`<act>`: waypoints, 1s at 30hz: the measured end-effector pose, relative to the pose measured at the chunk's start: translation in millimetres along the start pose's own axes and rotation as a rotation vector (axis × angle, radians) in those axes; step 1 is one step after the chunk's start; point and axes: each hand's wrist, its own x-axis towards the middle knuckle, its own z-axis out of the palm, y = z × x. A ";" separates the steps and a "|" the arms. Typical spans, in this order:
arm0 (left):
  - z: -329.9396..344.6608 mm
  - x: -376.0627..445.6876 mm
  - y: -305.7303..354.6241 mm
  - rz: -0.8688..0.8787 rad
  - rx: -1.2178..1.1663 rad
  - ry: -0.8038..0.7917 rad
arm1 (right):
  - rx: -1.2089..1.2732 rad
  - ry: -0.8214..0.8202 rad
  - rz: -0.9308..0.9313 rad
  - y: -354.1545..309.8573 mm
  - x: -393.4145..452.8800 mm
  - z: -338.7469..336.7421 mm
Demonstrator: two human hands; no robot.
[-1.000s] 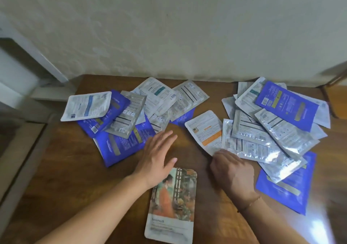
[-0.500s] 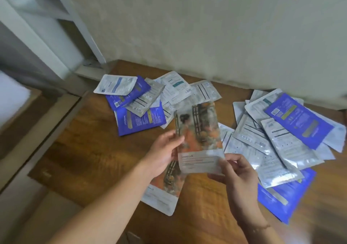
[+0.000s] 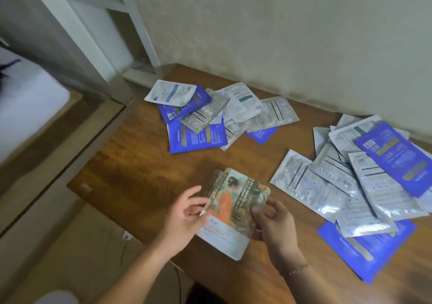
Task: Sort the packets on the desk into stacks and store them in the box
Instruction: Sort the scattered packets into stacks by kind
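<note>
Brown wooden desk (image 3: 145, 163) stands pushed against a pale plaster wall (image 3: 280, 34), and the landmark on it is the illustrated packet with a figure in orange (image 3: 236, 200), which is near the desk's front edge. Under that packet, slightly offset and peeking out at its far left corner, is a second illustrated packet of the same kind (image 3: 214, 182).

The right hand (image 3: 273, 224) grips the illustrated packet at its right edge: the thumb is curled over the printed face and the other fingers are tucked behind it. The left hand (image 3: 184, 212) is at the packet's left edge with fingers loosely spread and only slightly bent; the fingertips (image 3: 203, 212) touch that edge, but whether they pinch it cannot be told. A thin bracelet (image 3: 297, 269) circles the right wrist.

Beyond the packet, towards the wall, is a loose heap of blue, silver and white foil packets (image 3: 205, 116), overlapping at all angles. To the packet's right sprawls a larger heap of silver and blue foil packets (image 3: 364, 177), one blue packet (image 3: 364, 247) reaching the front edge.

Left of the desk is a white shelf frame (image 3: 98, 23) and a beige floor (image 3: 70, 233). No box is in view.
</note>
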 end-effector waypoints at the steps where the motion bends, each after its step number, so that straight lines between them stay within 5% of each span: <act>1: -4.5 -6.6 -12.5 0.002 0.013 0.004 | -0.009 0.009 0.013 7.4 0.5 8.7; 12: -22.2 -8.3 -48.9 0.092 0.317 -0.062 | -0.482 0.005 -0.096 13.8 15.5 19.3; 17: -26.4 -2.2 -59.7 0.220 0.871 -0.214 | -1.019 0.129 -0.519 9.8 25.1 -6.5; 23: -27.0 2.6 -74.7 0.386 0.893 -0.126 | -1.228 -0.020 -0.561 1.1 65.3 14.2; 30: -21.7 8.0 -71.5 0.436 0.885 -0.115 | -1.146 -0.039 -0.579 4.3 71.5 15.8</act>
